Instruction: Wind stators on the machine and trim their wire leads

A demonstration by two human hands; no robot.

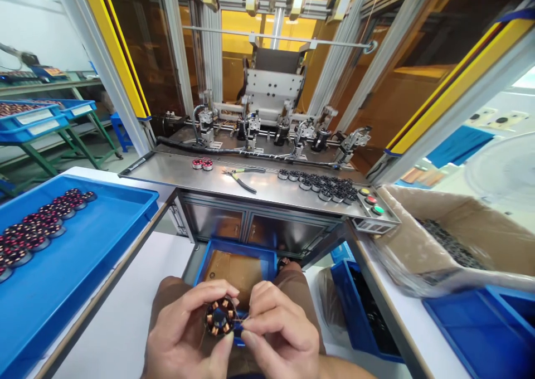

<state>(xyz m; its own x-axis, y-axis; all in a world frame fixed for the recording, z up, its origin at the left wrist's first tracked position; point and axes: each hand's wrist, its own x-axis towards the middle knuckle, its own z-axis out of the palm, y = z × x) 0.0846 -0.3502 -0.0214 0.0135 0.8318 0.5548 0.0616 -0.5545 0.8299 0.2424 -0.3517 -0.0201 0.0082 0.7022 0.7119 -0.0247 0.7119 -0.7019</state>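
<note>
Near the bottom centre, above the lap, my left hand (190,331) is closed round a black ring-shaped stator (220,316) with copper windings facing up. My right hand (280,329) is just right of it, thumb and forefinger pinched on thin wire ends (239,320) that come off the stator's right side. Green-handled pliers (242,178) lie with their handles spread on the metal ledge (167,170). Two red-topped stators (203,164) sit to the left of the pliers, and several black ones (321,185) are grouped to the right.
A blue tray (104,228) with rows of wound stators is at left. At right are a control box (376,209) with buttons, a plastic-lined carton (472,223) and blue bins (363,312). Machine fixtures (253,128) stand behind the ledge; a blue bin (273,256) lies below it.
</note>
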